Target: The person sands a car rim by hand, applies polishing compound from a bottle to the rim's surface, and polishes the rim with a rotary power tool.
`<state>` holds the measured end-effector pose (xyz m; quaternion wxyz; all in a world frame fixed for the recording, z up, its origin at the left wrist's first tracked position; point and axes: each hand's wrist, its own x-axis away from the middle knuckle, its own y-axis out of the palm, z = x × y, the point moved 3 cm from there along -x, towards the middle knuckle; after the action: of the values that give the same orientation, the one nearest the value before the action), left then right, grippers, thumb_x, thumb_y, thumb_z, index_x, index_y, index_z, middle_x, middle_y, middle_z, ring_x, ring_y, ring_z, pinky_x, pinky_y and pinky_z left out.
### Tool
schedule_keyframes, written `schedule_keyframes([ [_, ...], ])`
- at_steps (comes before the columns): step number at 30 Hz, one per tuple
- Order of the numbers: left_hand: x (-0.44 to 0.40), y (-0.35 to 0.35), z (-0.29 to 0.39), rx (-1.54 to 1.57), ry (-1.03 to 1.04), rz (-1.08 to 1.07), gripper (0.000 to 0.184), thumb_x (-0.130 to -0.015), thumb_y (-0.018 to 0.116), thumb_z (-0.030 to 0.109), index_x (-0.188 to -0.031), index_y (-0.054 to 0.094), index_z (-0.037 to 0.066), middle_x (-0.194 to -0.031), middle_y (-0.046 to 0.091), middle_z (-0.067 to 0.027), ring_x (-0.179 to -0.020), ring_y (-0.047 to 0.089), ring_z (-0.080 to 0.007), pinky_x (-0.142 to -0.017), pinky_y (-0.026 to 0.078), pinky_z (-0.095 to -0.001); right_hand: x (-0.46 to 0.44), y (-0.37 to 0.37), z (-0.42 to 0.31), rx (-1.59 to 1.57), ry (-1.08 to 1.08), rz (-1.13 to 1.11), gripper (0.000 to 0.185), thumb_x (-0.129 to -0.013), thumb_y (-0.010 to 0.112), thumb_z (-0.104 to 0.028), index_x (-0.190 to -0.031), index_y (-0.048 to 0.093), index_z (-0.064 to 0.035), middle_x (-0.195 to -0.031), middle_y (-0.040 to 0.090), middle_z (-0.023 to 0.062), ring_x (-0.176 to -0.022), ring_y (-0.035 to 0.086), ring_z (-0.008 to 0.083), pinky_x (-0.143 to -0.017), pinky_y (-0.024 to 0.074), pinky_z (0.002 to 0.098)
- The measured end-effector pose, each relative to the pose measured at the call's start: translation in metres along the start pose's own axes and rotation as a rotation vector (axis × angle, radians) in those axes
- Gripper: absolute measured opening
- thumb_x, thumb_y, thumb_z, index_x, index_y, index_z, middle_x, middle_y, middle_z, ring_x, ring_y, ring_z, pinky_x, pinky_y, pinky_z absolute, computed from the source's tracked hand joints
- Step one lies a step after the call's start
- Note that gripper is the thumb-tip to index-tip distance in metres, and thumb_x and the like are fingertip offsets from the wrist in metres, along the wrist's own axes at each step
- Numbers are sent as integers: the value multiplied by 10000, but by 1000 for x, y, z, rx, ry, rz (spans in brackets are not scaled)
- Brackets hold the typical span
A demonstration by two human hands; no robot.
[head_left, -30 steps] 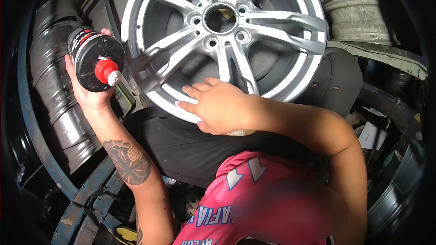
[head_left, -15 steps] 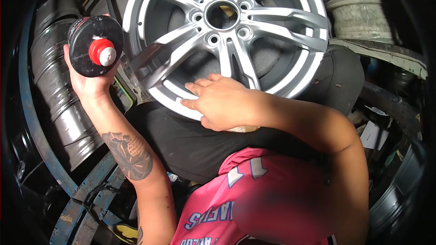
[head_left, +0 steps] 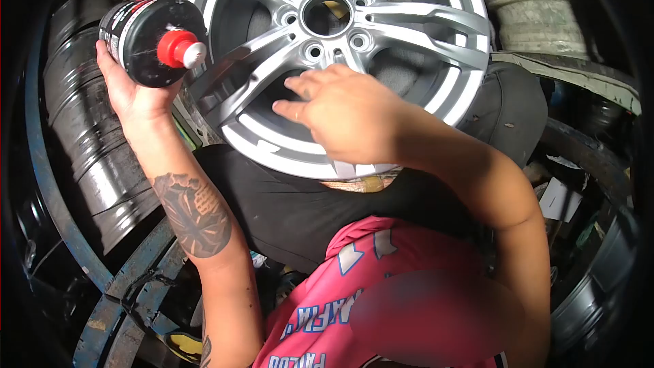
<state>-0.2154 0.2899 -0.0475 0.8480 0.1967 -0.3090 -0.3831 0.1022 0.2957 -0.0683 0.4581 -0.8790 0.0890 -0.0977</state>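
My left hand [head_left: 139,88] is wrapped round a black squeeze bottle [head_left: 146,44] with a red cap and white tip, tilted so that the cap points right, toward the wheel. A silver alloy wheel rim [head_left: 235,105] with split spokes lies face up across my lap. Above its lower spokes is my right hand [head_left: 351,116], fingers spread and nothing visible in them; whether it touches the metal I cannot tell. A small white patch [head_left: 268,146] shows on the rim's lower left edge.
Dark glossy wheel barrels [head_left: 88,129] are stacked at the left, beside a blue metal frame [head_left: 68,232]. Dull grey rims [head_left: 528,17] stand at the upper right, on a pale ledge [head_left: 572,75]. A white piece of card [head_left: 560,200] lies among clutter on the right.
My right hand has moved up from the rim's lower edge to over the spokes. The bottle has risen slightly and tipped further to the right in my left hand.
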Motion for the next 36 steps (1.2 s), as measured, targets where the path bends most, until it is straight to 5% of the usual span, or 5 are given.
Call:
schedule_keyframes([
  [10, 6, 62, -15, -239, 275, -138, 859, -1067, 436, 648, -1554, 438, -59, -1508, 541, -346, -1391, 531, -543, -1208, 417, -671, 48, -13, -9, -179, 6, 127, 469, -900, 673, -138, -1360, 720, -59, -1388, 663, 239, -1260, 653, 387, -1095, 485, 484],
  [13, 6, 63, -19, -179, 286, -189, 799, -1064, 462, 623, -1504, 462, -44, -1436, 557, -315, -1321, 550, -509, -1156, 443, -643, 76, 14, -45, -78, 99, 146, 578, -856, 788, -258, -1406, 674, -125, -1596, 478, 192, -1436, 492, 367, -1151, 440, 501],
  [18, 8, 68, -22, 17, 192, -290, 700, -1059, 507, 582, -1420, 503, -18, -1315, 584, -262, -1204, 582, -453, -1070, 486, -596, 108, 63, -79, 175, 337, 193, 679, -823, 819, -380, -1460, 636, -235, -1678, 397, 126, -1536, 363, 327, -1228, 343, 559],
  [24, 10, 75, -23, 194, 95, -379, 584, -1053, 560, 533, -1320, 551, 13, -1170, 616, -198, -1065, 620, -385, -966, 538, -539, 120, 63, -90, 501, 368, 181, 690, -820, 814, -396, -1477, 618, -322, -1653, 451, 58, -1504, 423, 303, -1203, 387, 566],
  [36, 14, 79, -26, 320, 10, -445, 367, -1041, 667, 434, -1119, 649, 75, -879, 680, -71, -785, 696, -249, -758, 643, -426, 121, 40, -107, 274, 465, 121, 683, -828, 831, -353, -1476, 630, -274, -1627, 481, 139, -1486, 464, 364, -1176, 400, 599],
])
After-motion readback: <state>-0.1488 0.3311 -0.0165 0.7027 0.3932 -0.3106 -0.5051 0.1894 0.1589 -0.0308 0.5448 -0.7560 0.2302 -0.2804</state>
